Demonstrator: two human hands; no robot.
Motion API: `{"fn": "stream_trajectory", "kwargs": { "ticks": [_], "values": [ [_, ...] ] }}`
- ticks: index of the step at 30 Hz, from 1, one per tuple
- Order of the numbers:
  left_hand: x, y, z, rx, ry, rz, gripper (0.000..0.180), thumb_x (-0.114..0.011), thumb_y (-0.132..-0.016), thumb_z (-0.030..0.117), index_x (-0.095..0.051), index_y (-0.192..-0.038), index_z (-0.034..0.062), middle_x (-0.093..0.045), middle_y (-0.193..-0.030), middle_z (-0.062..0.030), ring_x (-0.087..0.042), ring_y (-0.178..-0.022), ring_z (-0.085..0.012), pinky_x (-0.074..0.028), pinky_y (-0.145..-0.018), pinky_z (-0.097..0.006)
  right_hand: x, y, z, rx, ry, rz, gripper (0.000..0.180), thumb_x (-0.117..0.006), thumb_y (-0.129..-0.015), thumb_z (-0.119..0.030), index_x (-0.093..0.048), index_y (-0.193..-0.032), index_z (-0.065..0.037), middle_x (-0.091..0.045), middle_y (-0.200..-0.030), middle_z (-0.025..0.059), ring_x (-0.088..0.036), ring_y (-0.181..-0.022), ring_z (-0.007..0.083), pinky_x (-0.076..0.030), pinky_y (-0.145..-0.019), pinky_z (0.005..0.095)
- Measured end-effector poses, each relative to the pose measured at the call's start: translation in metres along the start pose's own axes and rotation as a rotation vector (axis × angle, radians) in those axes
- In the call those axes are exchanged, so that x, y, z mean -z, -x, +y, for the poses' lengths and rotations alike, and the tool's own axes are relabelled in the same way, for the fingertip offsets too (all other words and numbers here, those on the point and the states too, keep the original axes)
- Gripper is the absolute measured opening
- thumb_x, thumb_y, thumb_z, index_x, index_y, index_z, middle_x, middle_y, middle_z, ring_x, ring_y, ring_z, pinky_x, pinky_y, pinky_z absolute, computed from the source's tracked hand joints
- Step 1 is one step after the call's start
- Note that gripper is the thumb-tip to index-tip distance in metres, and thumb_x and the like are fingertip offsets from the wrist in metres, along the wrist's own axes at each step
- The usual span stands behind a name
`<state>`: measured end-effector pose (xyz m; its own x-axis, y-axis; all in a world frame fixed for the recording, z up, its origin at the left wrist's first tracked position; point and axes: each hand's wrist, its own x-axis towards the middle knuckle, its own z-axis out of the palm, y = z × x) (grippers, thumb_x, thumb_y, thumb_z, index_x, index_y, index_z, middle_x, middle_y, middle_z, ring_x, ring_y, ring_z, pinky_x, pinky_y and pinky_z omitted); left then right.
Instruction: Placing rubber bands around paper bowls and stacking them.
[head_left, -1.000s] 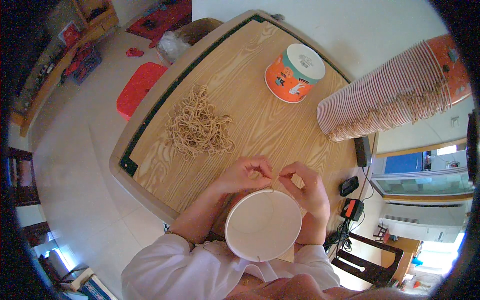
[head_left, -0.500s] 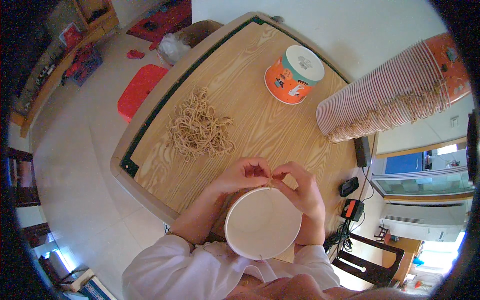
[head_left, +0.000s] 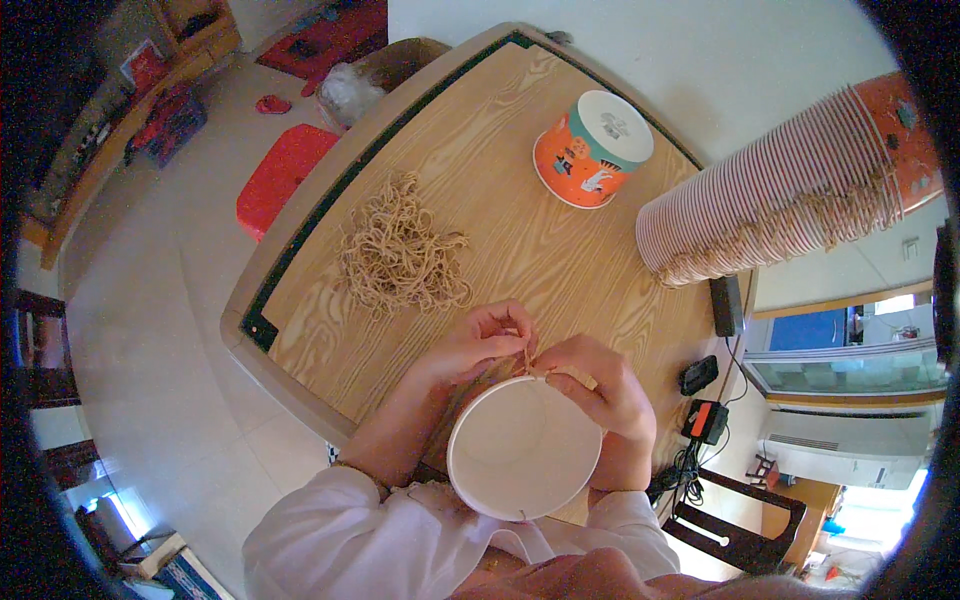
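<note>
Left hand and right hand: fingertips pinched on 1 thin tan twine strand at the rim of 1 round, white-lined tub, below both hands. Apparent step: knotting; next move calls for even tension.

Free passage over the wood-grain tabletop runs between the tangled tan twine and the upturned orange-and-green paper tub. A white-ribbed paper-tub stack obstructs the right; a round white-lined tub, the near side.

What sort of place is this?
Likely a room in a home: there's a wood-grain table, a dark chair and what looks like a red stool on a tiled floor.
</note>
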<state>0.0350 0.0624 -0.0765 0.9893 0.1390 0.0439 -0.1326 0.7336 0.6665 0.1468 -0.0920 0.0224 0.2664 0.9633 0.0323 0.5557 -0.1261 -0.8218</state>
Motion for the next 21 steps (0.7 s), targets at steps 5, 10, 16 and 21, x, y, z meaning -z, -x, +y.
{"fn": "stream_trajectory", "kwargs": {
  "ticks": [5, 10, 16, 21],
  "values": [
    [0.004, 0.001, -0.003, 0.057, 0.039, 0.065, 0.013, -0.062, -0.084, 0.015, -0.055, -0.09, 0.0054, -0.057, -0.081, -0.0037, -0.057, -0.068, -0.0115, -0.047, -0.06, -0.024, -0.001, -0.002, 0.0, 0.072, -0.021, -0.098, 0.02, -0.06, -0.083, -0.007, -0.064, -0.101, -0.001, -0.064, -0.097, 0.0118, -0.06, -0.092, 0.0275, -0.047, -0.079, 0.0359],
    [0.007, 0.004, 0.026, 0.308, -0.056, 0.175, 0.02, -0.062, -0.084, 0.018, -0.053, -0.096, 0.0048, -0.058, -0.086, -0.005, -0.058, -0.067, -0.012, -0.046, -0.053, -0.023, -0.003, -0.001, 0.001, 0.127, -0.001, -0.101, 0.02, -0.063, -0.081, -0.007, -0.064, -0.099, -0.001, -0.064, -0.096, 0.0128, -0.061, -0.089, 0.0282, -0.047, -0.077, 0.0351],
    [-0.021, 0.029, 0.067, 0.265, -0.156, 0.124, 0.03, -0.062, -0.085, 0.021, -0.051, -0.109, 0.006, -0.058, -0.091, -0.004, -0.058, -0.074, -0.011, -0.047, -0.055, -0.023, -0.009, 0.006, -0.003, 0.097, 0.024, -0.014, 0.017, -0.064, -0.08, -0.005, -0.061, -0.096, -0.001, -0.062, -0.09, 0.0132, -0.062, -0.083, 0.0293, -0.048, -0.072, 0.0348],
    [0.003, 0.054, 0.048, 0.317, -0.621, 0.186, 0.03, -0.062, -0.086, 0.018, -0.053, -0.112, 0.005, -0.059, -0.095, -0.0022, -0.056, -0.082, -0.0095, -0.047, -0.072, -0.024, -0.011, 0.01, -0.008, 0.072, 0.039, 0.017, 0.015, -0.064, -0.079, -0.002, -0.058, -0.093, -0.001, -0.061, -0.086, 0.013, -0.061, -0.08, 0.029, -0.048, -0.069, 0.0342]
  ]
}}
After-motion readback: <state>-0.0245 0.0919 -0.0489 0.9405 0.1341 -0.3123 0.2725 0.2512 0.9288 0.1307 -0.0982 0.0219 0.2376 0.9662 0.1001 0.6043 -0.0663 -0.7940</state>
